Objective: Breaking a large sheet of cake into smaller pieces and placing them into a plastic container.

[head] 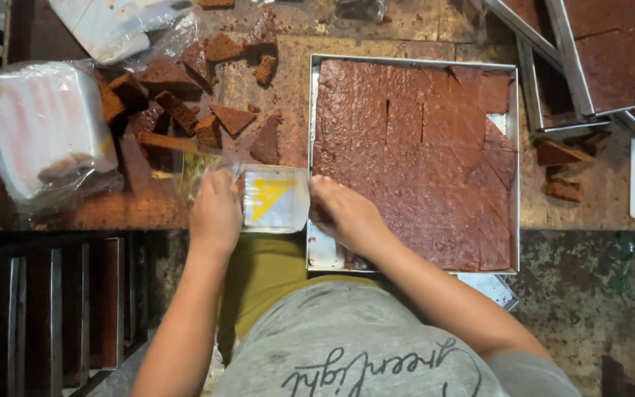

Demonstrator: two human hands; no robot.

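Head view, looking straight down. Left hand (216, 213) pinches a small clear plastic bag with a yellow printed patch (275, 198), fingers closed on its left edge, holding it just beside the near left corner of the square metal tray (310, 147). Right hand (343, 213) rests at that same corner, fingers curled down onto the edge of the dark brown slab of cake (413, 162); whether they have closed on a cut piece cannot be told, since the fingertips are hidden. Slab fills most of the tray and is scored into pieces, with gaps at the far right corner and the near left.

Loose brown cake offcuts (185, 110) lie scattered on the worn wooden desk (589, 206), left of the tray. A wrapped stack of clear plastic bags (42, 129) sits at the far left.

Judged step: bagging, with a piece being lifted from the tray corner. Next move calls for a held-open bag mouth and a gentle grip; the cake looks soft and likely to crumble.
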